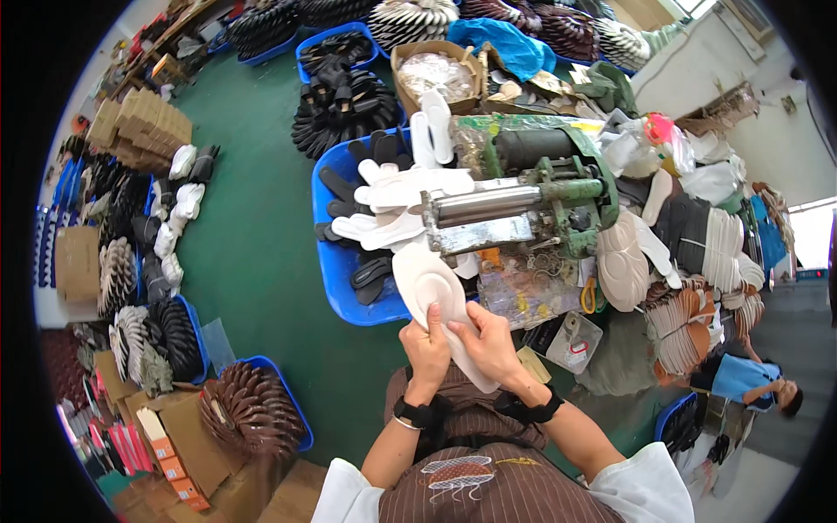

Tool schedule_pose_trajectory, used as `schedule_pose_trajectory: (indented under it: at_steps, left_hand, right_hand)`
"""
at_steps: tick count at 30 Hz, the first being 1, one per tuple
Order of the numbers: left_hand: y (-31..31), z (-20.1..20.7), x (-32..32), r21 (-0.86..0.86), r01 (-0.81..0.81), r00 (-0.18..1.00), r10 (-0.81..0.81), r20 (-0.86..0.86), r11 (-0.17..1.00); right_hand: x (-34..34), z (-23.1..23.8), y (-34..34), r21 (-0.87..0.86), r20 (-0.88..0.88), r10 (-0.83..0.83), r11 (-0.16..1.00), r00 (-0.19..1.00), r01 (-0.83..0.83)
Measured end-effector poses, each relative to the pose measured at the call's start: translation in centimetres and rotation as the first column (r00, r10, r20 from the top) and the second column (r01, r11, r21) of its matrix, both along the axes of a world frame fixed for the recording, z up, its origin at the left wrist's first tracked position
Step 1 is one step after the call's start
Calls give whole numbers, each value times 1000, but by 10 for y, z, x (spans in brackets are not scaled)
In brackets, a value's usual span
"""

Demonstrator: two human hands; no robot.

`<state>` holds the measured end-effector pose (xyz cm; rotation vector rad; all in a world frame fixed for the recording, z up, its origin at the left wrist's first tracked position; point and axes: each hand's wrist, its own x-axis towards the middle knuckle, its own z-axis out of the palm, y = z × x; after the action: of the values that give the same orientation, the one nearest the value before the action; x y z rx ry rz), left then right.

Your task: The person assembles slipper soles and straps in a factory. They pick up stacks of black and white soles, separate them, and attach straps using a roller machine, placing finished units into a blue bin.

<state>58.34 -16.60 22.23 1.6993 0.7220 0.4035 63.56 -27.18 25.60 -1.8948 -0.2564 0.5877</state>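
Between both hands I hold a cream-white insole (pixel 425 277) with a raised oval at its middle. My left hand (pixel 425 351) grips its left edge, thumb on top. My right hand (pixel 486 343) pinches the right edge, its thumb also on the face. The insole's far end reaches the front of a green machine with steel rollers (pixel 488 206); I cannot tell whether they touch. Left of the machine, a blue tub (pixel 335 277) holds loose white insoles (pixel 410 187) and black ones (pixel 338 185), overlapping at various angles.
Right of the machine lie large pale insoles (pixel 622 261) and tied stacks of white and tan ones (pixel 680 329). Yellow-handled scissors (pixel 589 296) rest on the cluttered bench. Tubs of dark soles (pixel 253 410) and cartons line the green floor (pixel 253 209). Another person in blue (pixel 741 376) is at far right.
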Motion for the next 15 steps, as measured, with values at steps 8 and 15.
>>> schedule_pose_trajectory:
  at_steps: [8, 15]
  left_hand:
    - [25, -18, -1, -451, 292, 956, -267, 122, 843]
    - [35, -24, -1, -365, 198, 972, -231, -47, 910]
  right_hand:
    - [13, -12, -34, 44, -50, -6, 999, 999, 8]
    - [40, -6, -103, 304, -131, -175, 930, 976, 208]
